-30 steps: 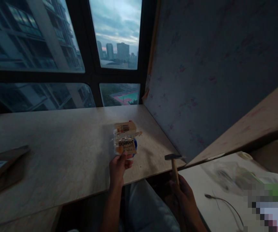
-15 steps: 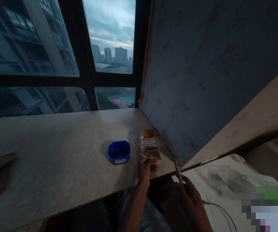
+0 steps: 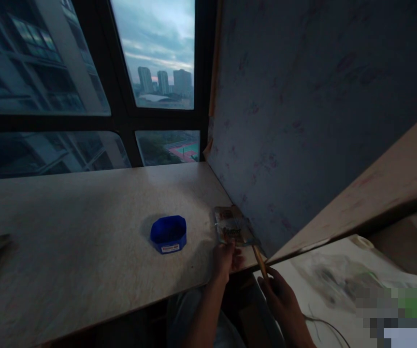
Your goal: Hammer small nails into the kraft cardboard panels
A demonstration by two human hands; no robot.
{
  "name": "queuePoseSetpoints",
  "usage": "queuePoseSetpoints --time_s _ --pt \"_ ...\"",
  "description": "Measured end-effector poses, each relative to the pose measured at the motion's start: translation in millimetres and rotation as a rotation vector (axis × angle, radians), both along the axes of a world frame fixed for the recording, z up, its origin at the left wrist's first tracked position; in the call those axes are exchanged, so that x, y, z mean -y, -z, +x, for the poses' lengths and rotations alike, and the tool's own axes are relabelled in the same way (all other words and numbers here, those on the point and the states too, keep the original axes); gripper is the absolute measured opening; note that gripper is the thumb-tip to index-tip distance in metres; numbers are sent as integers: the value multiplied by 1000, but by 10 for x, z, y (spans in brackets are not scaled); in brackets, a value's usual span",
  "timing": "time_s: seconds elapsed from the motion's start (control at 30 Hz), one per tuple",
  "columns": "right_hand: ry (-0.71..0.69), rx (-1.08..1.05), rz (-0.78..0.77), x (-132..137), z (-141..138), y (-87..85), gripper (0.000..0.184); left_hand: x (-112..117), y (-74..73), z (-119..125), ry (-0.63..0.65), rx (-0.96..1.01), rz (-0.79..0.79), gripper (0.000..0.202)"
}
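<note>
The left hand (image 3: 226, 258) pinches the clear packet (image 3: 233, 227) down in its grip at the counter's (image 3: 85, 241) right corner (blue tub (image 3: 168, 234) near), while the right hand (image 3: 282, 299) clenches the small hammer (image 3: 260, 261), head at the packet's edge, seemingly lining up; a tap calls for fingers kept clear.

- Dim, bluish dusk light comes from the window (image 3: 157, 53), top left.
- The table (image 3: 85, 203) shows a faint sheen; the tub (image 3: 168, 234) casts a soft shadow at its left.
- The packet (image 3: 233, 229) and hammer (image 3: 260, 261) look murky and soft.
- Window frames bow at the edges; the bottom right corner is pixelated.
</note>
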State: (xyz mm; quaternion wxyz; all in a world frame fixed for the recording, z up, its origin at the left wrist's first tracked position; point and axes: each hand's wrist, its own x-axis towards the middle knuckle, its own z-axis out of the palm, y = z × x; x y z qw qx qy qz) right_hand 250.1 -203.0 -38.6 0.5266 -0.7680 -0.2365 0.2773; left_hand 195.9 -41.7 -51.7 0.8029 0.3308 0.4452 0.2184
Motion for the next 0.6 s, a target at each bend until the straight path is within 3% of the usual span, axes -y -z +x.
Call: queuePoseSetpoints --time_s 0.13,0.23,0.37,0.47,0.6 --pt "20 -12 -15 19 -28 29 72 -41 -26 -186 249 -157 129 50" --pt "27 21 -54 29 -123 17 70 -114 0 -385 304 -238 273 50" --pt "8 116 -63 2 -339 7 64 -174 35 -774 178 -191 333 54" --pt "-106 178 -22 -82 -502 58 58 -110 38 -1085 58 -137 298 55" --pt "-308 139 -78 -292 -699 124 54 66 68 -1372 -99 -108 243 54"
